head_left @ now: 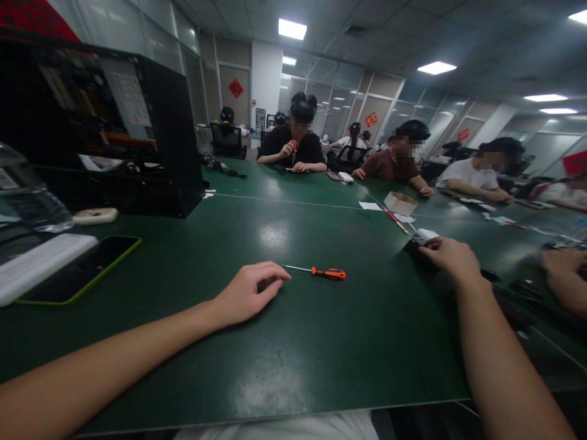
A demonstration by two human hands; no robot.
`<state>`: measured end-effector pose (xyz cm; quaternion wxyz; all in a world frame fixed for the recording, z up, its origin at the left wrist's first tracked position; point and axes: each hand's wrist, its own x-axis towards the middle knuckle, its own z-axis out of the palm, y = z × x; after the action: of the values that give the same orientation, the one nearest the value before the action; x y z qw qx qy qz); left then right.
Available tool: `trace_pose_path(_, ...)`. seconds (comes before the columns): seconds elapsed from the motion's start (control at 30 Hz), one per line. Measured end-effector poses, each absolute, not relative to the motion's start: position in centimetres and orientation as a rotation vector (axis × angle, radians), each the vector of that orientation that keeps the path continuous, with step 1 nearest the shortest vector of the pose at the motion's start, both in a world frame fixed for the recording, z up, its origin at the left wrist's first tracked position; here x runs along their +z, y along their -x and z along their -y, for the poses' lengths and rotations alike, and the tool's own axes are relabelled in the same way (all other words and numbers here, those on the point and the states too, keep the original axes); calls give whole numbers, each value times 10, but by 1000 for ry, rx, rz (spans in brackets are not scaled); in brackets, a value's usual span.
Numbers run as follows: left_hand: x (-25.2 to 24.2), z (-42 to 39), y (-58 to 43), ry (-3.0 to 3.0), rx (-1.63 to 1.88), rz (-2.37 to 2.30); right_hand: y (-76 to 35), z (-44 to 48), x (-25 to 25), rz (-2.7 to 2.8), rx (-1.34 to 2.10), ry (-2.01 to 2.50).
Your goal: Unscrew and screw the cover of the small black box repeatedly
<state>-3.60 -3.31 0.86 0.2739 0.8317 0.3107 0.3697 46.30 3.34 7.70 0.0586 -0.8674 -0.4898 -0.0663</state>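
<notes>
Nearest on the green surface, just left of the screwdriver, the left hand curls its fingers over something small and dark; whether its grip holds it cannot be told. The screwdriver lies untouched, tip toward that hand. Right of the screwdriver and slightly beyond, the right hand lies flat, grip released, on a mostly covered dark device.

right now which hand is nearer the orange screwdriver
Left. The left hand sits just short of the metal tip of the screwdriver; the right hand is farther off beyond the handle end, on a dark object.
</notes>
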Motion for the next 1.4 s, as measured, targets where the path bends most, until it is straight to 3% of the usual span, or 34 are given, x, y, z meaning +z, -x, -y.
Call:
trace_pose_path(0.8, 8, 32, 36, -2273, 993, -762, -457, -31, 81, 1451, -166, 2739)
trace_pose_path(1.4, 6, 31, 37, -2300, 1005, -719, -487, -61, 73, 2006, -249, 2704)
